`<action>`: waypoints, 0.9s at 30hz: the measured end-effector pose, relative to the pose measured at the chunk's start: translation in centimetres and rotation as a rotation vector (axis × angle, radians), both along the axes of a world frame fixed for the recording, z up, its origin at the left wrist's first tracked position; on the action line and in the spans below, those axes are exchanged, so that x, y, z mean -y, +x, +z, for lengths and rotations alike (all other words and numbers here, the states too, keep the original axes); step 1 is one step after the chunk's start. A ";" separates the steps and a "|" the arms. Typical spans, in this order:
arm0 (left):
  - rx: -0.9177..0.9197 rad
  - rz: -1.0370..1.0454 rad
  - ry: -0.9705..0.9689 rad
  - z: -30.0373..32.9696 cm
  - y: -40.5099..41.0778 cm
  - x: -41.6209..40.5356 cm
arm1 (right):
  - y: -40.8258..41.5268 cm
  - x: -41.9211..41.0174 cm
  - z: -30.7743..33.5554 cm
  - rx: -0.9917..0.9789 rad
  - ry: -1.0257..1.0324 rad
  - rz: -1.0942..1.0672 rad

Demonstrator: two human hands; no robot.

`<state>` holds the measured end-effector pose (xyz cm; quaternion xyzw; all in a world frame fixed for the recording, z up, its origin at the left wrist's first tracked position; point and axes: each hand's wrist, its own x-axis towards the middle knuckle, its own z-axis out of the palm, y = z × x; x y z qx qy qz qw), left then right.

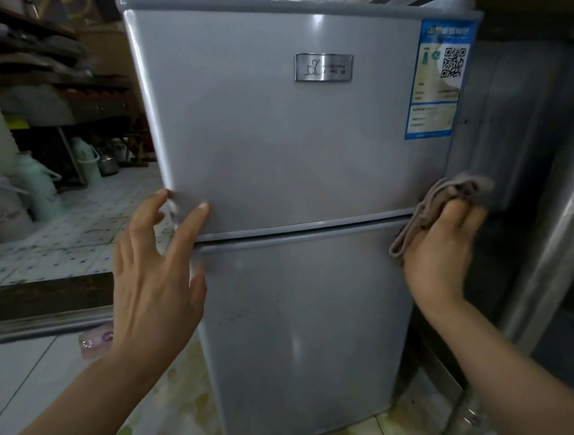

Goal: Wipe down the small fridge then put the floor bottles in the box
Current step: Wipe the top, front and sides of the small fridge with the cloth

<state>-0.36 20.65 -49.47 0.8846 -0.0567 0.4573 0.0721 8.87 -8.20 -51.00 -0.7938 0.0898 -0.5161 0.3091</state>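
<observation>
Head view. A small silver-grey two-door metal fridge (293, 189) fills the centre of the frame, standing on the floor between a tiled area at 9 o'clock and a steel cabinet (534, 197) at 3 o'clock. The left hand (153, 276) is released, its straight fingers touching the lower left corner of the upper door. The right hand (442, 249) grasps a crumpled grey-brown cloth (448, 194) against the fridge's right edge, level with the seam between the doors.

Risks, as judged: pressure from the left fingers at the door corner could pull the upper door open; the cloth could snag in the seam or slip into the narrow gap beside the cabinet; wiping over the blue paper energy label (439, 78) at 1 o'clock could lift its edge.

Counts: one fridge, two doors, one metal badge (323, 67), one label, one cloth, two hands. About three pale green flasks (41, 188) stand on the tiles at 9 o'clock. No box is visible.
</observation>
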 end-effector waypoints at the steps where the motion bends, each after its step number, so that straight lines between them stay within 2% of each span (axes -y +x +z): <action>1: -0.001 -0.030 -0.012 0.0 0.0 -0.1 | -0.3 -1.3 -0.5 0.046 -0.052 0.014; 3: -0.018 -0.085 -0.047 0.0 0.0 -0.2 | -1.2 -4.6 -1.5 0.131 -0.147 0.068; 6: -0.030 -0.140 -0.071 0.1 0.0 -0.5 | -3.1 -10.0 -2.0 0.157 -0.107 0.266; 10: -0.026 -0.185 -0.117 0.2 -0.2 -1.2 | -4.9 -15.5 -1.9 0.231 -0.454 0.363; 14: -0.079 -0.177 -0.133 -0.3 -0.8 -2.1 | -4.7 -13.2 -0.5 0.200 -0.597 0.414; 16: -0.106 -0.179 -0.138 -0.6 -1.1 -2.8 | -4.5 -9.9 -0.3 0.150 -0.577 0.367; 19: -0.129 -0.166 -0.158 -1.0 -1.7 -3.9 | -4.5 -7.7 -0.2 0.073 -0.442 0.299; 23: -0.151 -0.150 -0.221 -1.3 -2.8 -5.2 | -5.1 -11.6 -0.4 0.126 -0.400 0.304; 27: -0.168 -0.126 -0.232 -1.6 -3.8 -6.4 | -6.4 -17.3 -0.3 0.235 -0.516 0.400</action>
